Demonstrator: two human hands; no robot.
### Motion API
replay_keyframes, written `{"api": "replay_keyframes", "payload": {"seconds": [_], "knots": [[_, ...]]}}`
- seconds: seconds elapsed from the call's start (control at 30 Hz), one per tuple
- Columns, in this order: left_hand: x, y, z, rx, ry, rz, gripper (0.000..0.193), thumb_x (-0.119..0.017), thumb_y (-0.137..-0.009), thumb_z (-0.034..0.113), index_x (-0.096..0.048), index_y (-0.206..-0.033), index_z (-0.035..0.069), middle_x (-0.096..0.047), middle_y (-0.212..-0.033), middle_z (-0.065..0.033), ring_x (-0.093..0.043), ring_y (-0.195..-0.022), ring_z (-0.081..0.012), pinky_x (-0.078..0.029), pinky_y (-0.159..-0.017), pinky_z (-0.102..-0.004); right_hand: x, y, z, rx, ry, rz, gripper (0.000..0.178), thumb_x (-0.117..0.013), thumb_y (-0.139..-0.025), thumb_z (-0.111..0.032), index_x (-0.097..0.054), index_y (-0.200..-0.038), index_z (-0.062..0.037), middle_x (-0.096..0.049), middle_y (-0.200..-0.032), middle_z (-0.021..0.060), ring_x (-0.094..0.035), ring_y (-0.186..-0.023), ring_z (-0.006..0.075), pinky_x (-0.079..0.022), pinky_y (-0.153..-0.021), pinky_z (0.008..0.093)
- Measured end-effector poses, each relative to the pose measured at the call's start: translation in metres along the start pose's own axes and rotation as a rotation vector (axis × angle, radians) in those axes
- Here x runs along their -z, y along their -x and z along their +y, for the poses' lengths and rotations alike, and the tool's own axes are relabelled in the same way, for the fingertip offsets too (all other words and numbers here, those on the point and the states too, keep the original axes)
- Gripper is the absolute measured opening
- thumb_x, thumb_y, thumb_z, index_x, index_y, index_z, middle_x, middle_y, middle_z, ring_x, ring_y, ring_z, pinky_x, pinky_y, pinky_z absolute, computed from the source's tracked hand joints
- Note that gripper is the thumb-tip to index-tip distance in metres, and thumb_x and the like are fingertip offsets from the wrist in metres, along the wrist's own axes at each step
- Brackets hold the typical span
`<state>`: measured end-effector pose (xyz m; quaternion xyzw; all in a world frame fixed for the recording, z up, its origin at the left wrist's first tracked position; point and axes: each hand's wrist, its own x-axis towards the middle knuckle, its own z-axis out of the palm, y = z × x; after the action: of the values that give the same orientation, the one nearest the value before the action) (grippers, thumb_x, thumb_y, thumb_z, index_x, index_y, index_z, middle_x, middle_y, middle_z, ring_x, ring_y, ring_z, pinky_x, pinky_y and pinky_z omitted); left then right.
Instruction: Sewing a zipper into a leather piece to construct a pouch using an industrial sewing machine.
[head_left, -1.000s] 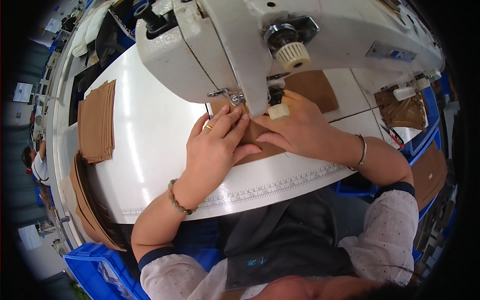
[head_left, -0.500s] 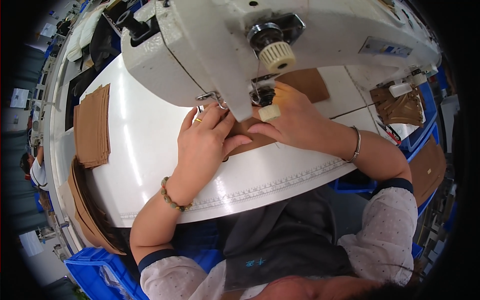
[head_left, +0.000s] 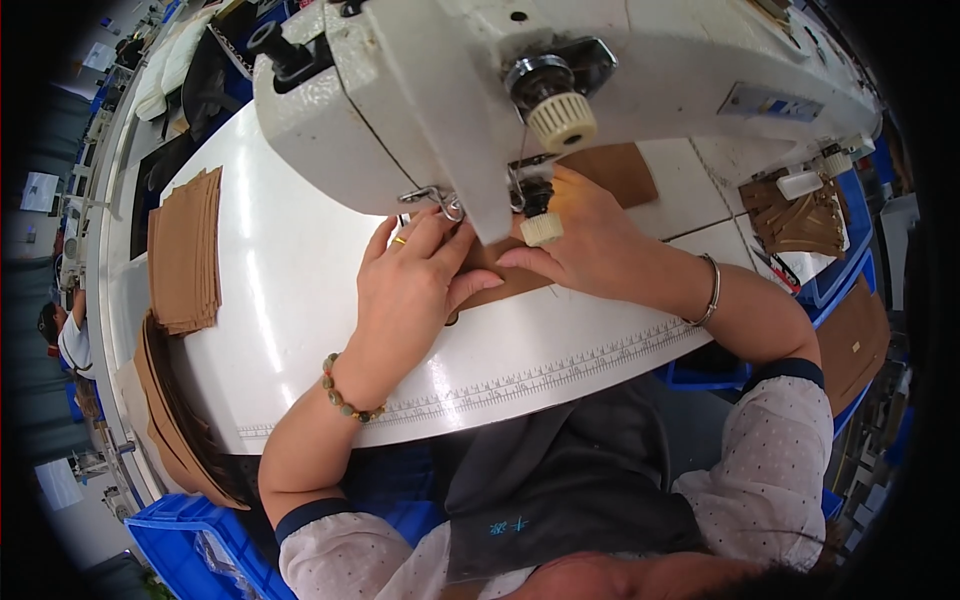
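Note:
A white sewing machine (head_left: 440, 110) stands over the work, and its needle area is mostly hidden behind the machine head. Beneath it lies a flat brown panel (head_left: 495, 292), leather or cloth, I cannot tell which. My left hand (head_left: 402, 290) rests on the panel's left side, thumb stretched toward the middle, some fingertips hidden by the machine. From the right, my right hand (head_left: 595, 240) lies on the panel with its thumb out and its other fingers partly hidden. More brown material (head_left: 615, 172) shows behind my right hand; whether it is the same panel I cannot tell.
A stack of brown panels (head_left: 185, 250) lies on the white table (head_left: 290, 345) at left. More brown sheets (head_left: 175, 420) hang beside its left edge, above a blue crate (head_left: 190, 525). Brown strips (head_left: 795, 215) sit at right, near another blue crate (head_left: 855, 225). Another person (head_left: 75, 335) is far left.
The view has shifted slightly, so the machine appears a little further right. Both hands stay on the brown panel in nearly the same pose.

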<state>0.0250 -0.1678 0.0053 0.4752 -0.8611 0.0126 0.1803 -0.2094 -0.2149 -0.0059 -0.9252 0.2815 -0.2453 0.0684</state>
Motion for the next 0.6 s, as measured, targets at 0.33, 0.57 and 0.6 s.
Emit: {"api": "replay_keyframes", "payload": {"seconds": [0.33, 0.57, 0.6], "knots": [[0.0, 0.001, 0.002, -0.019, -0.039, 0.042, 0.054, -0.074, -0.083, 0.046, -0.075, -0.119, 0.006, -0.07, -0.119, -0.0065, -0.066, -0.12, -0.0247, -0.049, -0.105, -0.0471, -0.001, 0.0, 0.001, 0.001, -0.009, 0.009, 0.039, -0.077, -0.086, -0.034, -0.072, -0.112, -0.0059, -0.071, -0.118, 0.006, -0.06, -0.127, 0.0252, -0.046, -0.11, 0.0468], [-0.002, -0.001, 0.001, 0.014, -0.014, 0.045, 0.054, -0.077, -0.08, 0.047, -0.076, -0.116, 0.006, -0.074, -0.122, -0.005, -0.069, -0.111, -0.0287, -0.05, -0.098, -0.0441, 0.005, -0.006, 0.013, 0.072, 0.069, 0.062, 0.036, -0.075, -0.088, -0.033, -0.073, -0.112, -0.0064, -0.072, -0.112, 0.0046, -0.064, -0.118, 0.0231, -0.047, -0.107, 0.0432], [-0.003, 0.0, 0.001, 0.03, 0.012, 0.029, 0.054, -0.078, -0.08, 0.047, -0.077, -0.115, 0.006, -0.074, -0.121, -0.0047, -0.07, -0.11, -0.0286, -0.051, -0.096, -0.0431, 0.009, -0.006, 0.017, -0.059, 0.129, 0.008, 0.035, -0.074, -0.088, -0.032, -0.073, -0.112, -0.006, -0.073, -0.11, 0.0042, -0.065, -0.115, 0.023, -0.047, -0.107, 0.0421]]}}
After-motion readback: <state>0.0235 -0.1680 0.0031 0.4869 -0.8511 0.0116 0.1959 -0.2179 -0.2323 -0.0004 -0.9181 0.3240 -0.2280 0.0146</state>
